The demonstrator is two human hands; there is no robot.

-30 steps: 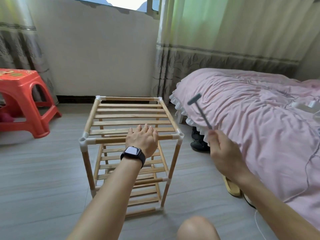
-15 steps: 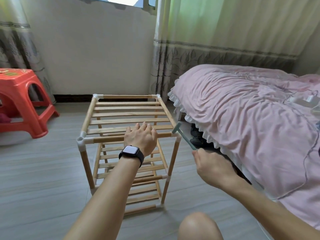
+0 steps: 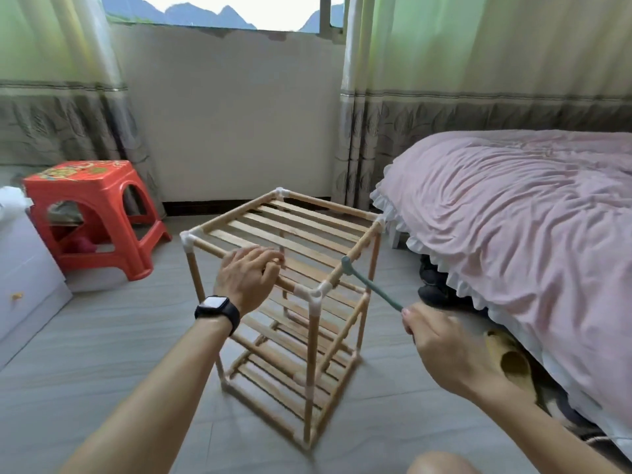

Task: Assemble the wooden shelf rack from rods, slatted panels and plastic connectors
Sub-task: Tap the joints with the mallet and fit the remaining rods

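Note:
The wooden shelf rack (image 3: 372, 260) stands upright on the floor, turned corner-on to me, with slatted panels at three levels and white plastic connectors at the corners. My left hand (image 3: 248, 275), a dark watch on its wrist, grips the near top rod with curled fingers. My right hand (image 3: 439, 347) holds the handle of a small teal hammer (image 3: 371, 285). The hammer's head lies against the right top rod, just behind the near corner connector (image 3: 313, 295).
A bed with a pink cover (image 3: 513, 213) fills the right side, with shoes and a slipper (image 3: 506, 357) beneath its edge. A red plastic stool (image 3: 92, 213) stands at the left by a white box (image 3: 20, 271). My knee (image 3: 441, 465) shows at the bottom.
The rack now stands corner-on to me instead of square. My left hand went from lying flat on the top to gripping the near rod. The hammer came down from raised onto the right top rod.

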